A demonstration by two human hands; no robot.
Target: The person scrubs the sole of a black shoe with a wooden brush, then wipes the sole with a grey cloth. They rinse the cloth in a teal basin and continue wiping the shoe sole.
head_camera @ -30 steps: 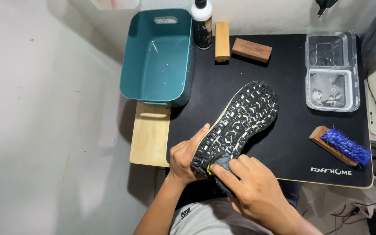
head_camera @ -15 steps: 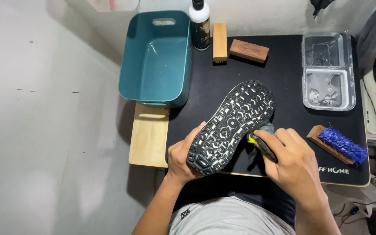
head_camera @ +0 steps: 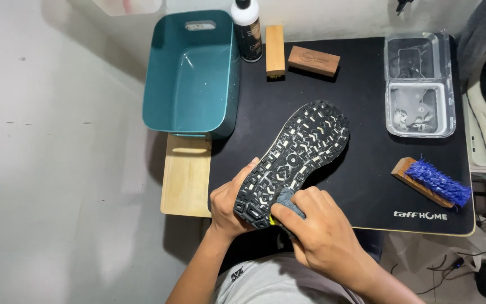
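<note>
A shoe (head_camera: 296,155) lies sole up on the black mat (head_camera: 361,95), its dark tread with pale lugs facing me. My left hand (head_camera: 229,205) grips the heel end from the left side. My right hand (head_camera: 316,233) presses a grey cloth (head_camera: 289,204) against the heel part of the sole. A bit of yellow shows under the cloth at the sole's edge.
A teal plastic tub (head_camera: 192,73) stands at the back left, with a wooden board (head_camera: 185,177) in front of it. A bottle (head_camera: 247,28) and two wooden brush backs (head_camera: 275,49) (head_camera: 313,60) sit at the back. A clear box (head_camera: 419,84) and blue-bristled brush (head_camera: 431,183) lie right.
My right hand with the cloth has moved from the middle right side of the sole back down to the heel. The left hand keeps its hold.
</note>
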